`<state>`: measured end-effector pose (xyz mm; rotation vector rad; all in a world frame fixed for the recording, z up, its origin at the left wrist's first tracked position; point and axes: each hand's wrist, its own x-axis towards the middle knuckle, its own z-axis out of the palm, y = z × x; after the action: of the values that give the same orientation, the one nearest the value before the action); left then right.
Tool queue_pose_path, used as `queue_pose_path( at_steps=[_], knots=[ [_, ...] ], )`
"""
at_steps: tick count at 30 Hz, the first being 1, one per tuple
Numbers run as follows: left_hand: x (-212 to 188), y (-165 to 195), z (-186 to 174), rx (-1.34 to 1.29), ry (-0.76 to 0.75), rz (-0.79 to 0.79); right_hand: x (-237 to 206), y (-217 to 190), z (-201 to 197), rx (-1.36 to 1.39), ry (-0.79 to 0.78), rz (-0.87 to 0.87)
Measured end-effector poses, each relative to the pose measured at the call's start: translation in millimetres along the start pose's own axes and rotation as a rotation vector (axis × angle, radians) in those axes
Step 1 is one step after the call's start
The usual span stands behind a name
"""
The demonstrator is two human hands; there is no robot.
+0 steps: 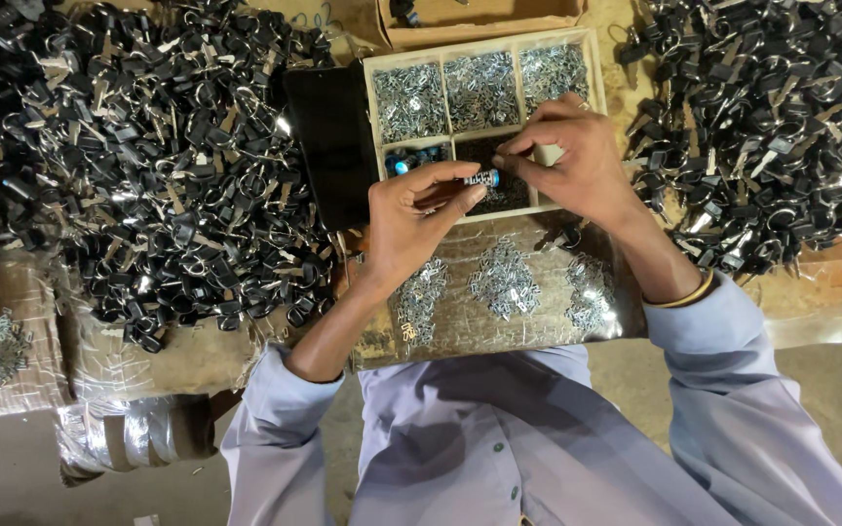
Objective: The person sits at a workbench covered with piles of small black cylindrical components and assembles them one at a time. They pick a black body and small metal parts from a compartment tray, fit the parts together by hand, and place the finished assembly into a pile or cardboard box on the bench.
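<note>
Centre of frame: left hand (411, 219) and right hand (577, 161), fingers pinched shut on a small blue-tipped metal part (482, 179), held over the compartmented tray (370, 107) so loose pieces stay within reach; black-handled keys (148, 156) heaped on both sides.

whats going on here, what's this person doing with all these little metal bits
A person in a light shirt sits at a workbench, both hands meeting over a divided wooden tray of small silvery metal parts. The left hand pinches a small cylindrical piece with a blue end, and the right hand has its fingertips on that piece's other end. Three little heaps of metal clips lie before the tray, and big piles of black-headed keys sit on both sides.
</note>
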<state>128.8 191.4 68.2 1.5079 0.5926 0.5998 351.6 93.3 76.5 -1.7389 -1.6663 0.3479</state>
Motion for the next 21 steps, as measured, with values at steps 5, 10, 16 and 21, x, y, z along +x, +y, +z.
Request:
queue_pose_path(
  at_steps=[5, 10, 16, 21],
  knots=[
    [-1.7, -1.7, 2.6, 0.015, 0.049, 0.042, 0.0, -2.9, 0.8, 0.032, -0.037, -0.104],
    [-1.5, -3.7, 5.0, 0.171, 0.082, 0.106, -0.3, -10.2, -0.2, 0.399, -0.05, -0.023],
    [-4.5, -3.2, 6.5, 0.204, 0.117, 0.141, -3.2, -22.4, -0.3, 0.452, -0.07, 0.01],
    [-6.3, -4.2, 5.8, 0.208, 0.104, 0.151, -5.9, -28.8, 0.0, 0.299, -0.045, -0.052]
  ],
)
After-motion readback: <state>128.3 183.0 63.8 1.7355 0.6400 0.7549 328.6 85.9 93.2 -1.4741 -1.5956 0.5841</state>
